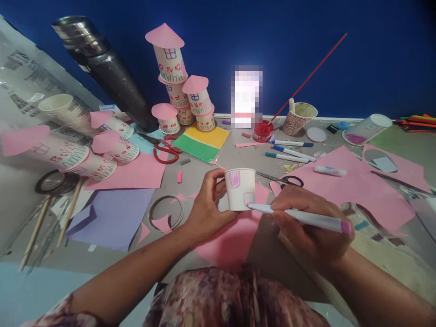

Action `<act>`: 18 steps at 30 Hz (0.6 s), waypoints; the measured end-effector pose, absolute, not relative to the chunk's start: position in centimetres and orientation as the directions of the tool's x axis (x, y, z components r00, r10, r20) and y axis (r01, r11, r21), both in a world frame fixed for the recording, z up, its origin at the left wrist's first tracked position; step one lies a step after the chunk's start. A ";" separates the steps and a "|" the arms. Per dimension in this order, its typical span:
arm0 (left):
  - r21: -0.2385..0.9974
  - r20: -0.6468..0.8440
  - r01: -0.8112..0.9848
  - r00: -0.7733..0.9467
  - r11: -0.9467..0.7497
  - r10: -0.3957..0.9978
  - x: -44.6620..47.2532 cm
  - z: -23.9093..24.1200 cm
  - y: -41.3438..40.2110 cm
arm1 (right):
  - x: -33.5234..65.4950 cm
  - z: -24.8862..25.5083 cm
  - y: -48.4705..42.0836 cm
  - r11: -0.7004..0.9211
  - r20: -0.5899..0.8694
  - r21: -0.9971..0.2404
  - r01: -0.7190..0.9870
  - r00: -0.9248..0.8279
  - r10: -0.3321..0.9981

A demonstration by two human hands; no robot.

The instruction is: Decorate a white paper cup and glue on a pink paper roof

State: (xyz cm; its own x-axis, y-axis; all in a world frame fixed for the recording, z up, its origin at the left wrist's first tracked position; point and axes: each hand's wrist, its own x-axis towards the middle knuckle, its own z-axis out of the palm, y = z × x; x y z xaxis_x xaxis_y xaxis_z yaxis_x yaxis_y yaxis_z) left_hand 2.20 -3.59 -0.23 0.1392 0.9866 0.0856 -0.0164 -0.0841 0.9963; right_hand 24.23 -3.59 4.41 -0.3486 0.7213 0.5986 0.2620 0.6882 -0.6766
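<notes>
While a paper cup [235,195] is being pinched over pink paper [228,245] by the fingers of the left hand [206,206], a felt-tip marker [315,220] is being pinched likewise by the right hand [306,238].

One left hand [208,204] is holding one white cup [240,200] and one right hand [308,218] one pink-ended marker [299,215], while three capped markers [293,153] are lying near one red jar [263,135]. Six pink cones [165,37] are topping decorated cups [172,64], and two pairs of scissors [156,141], two wooden sticks [36,233], two ring-shaped rolls [181,212] and one black flask [117,79] are showing nearby.
</notes>
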 end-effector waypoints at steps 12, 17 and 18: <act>0.999 0.040 -0.029 0.123 -0.037 0.992 2.3 0.2 -3.7 | 24.5 4.3 -4.0 0.633 0.587 -0.695 0.341 -0.239 0.773; 0.998 0.011 -0.063 0.126 -0.003 0.992 2.3 0.0 -3.7 | 24.5 4.4 -4.0 0.621 0.584 -0.703 0.347 -0.218 0.782; 0.997 0.009 -0.071 0.129 0.001 0.992 2.3 0.0 -3.7 | 24.5 4.3 -3.9 0.622 0.585 -0.704 0.343 -0.215 0.782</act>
